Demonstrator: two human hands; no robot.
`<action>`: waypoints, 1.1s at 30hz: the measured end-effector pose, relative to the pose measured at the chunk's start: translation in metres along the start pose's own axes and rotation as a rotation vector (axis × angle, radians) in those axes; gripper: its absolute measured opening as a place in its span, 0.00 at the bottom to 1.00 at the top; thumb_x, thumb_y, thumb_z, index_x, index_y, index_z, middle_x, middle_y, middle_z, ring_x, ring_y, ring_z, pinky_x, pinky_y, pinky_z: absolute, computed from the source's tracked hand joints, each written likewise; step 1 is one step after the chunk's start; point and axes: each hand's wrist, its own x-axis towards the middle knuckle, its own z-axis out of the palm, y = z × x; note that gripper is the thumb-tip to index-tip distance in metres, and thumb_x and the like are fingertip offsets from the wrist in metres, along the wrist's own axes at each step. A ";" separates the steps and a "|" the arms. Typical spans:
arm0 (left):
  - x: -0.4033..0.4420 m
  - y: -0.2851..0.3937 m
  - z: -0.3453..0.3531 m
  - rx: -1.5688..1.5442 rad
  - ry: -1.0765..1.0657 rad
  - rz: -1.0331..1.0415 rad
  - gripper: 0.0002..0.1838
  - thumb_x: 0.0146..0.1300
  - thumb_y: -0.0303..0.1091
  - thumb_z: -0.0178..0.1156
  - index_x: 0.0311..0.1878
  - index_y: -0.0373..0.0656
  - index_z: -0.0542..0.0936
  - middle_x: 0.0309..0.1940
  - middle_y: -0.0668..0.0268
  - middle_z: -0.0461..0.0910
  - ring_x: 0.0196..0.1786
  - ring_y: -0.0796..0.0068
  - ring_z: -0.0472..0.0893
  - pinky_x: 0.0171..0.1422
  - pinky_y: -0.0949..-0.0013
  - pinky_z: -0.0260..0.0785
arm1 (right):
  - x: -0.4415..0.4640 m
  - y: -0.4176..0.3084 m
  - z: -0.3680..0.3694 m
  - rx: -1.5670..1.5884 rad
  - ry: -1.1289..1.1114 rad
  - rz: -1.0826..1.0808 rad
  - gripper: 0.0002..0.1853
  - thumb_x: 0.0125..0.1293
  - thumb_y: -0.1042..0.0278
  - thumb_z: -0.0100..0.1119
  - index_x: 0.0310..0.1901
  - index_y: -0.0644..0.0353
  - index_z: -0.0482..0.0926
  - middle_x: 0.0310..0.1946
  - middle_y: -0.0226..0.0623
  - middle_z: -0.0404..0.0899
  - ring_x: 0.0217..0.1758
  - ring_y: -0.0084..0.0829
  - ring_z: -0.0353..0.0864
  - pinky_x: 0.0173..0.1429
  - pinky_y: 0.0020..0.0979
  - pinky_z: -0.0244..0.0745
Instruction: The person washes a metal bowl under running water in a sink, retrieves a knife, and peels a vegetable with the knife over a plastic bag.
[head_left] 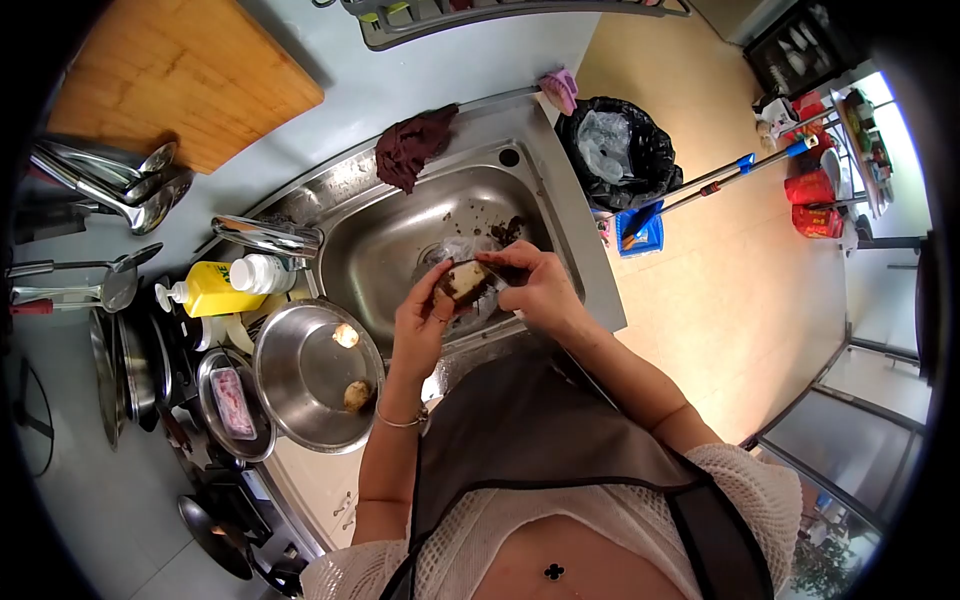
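Over the sink (400, 250), my left hand (425, 325) is wrapped round a brown-skinned root vegetable (466, 281), whose pale flesh shows along the upper side. At its right end is my right hand (535, 285), fingers pinched together. Something thin and shiny shows by those fingers, too small to name. Dark peel scraps (508, 229) and a clear plastic bag lie in the basin below, partly hidden by my hands. To the left, a steel bowl (275, 385) holds a pale piece (345, 335) and a brownish piece (357, 396).
A maroon cloth (413, 145) hangs over the sink's back edge. The faucet (268, 236), a yellow pump bottle (212, 289) and a white bottle (262, 273) crowd its left. A lined trash bin (625, 155) stands right. A cutting board (185, 80) is at back left.
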 end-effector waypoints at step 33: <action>0.010 -0.004 0.007 0.013 -0.021 -0.063 0.24 0.59 0.30 0.56 0.58 0.36 0.64 0.46 0.63 0.72 0.45 0.77 0.74 0.48 0.73 0.70 | -0.011 0.000 0.021 -0.200 0.244 -0.226 0.31 0.37 0.85 0.51 0.51 0.65 0.72 0.41 0.35 0.70 0.47 0.26 0.71 0.54 0.23 0.64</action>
